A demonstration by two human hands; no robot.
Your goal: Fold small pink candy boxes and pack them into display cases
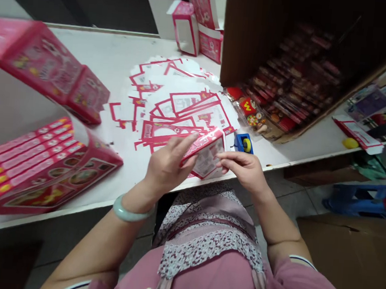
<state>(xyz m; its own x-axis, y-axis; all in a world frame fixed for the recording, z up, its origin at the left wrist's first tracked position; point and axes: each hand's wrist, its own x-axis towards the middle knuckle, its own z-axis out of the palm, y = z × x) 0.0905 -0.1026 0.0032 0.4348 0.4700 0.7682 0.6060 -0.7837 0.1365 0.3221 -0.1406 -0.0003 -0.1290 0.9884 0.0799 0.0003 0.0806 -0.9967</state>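
A small pink-and-white box [207, 152] stands tilted near the table's front edge, between my hands. My left hand [169, 162], with a pale green bangle on the wrist, grips its left side, fingers over the pink edge. At the box's right edge, my right hand [241, 168] has thumb and fingers pinched together; whether they hold the edge or something small is too fine to tell. Flat pink-and-white printed cards [185, 106] lie in an overlapping pile behind the box. A blue tape dispenser [244, 143] with a yellow core sits just behind my right hand.
Large pink display box [87, 172] filled with upright slim boxes stands at left, more pink boxes [58, 71] behind it. An open cardboard carton [248, 37] at right holds packaged items [291, 81]. Small boxes [186, 28] stand at the back. A blue stool [356, 197] is on the floor.
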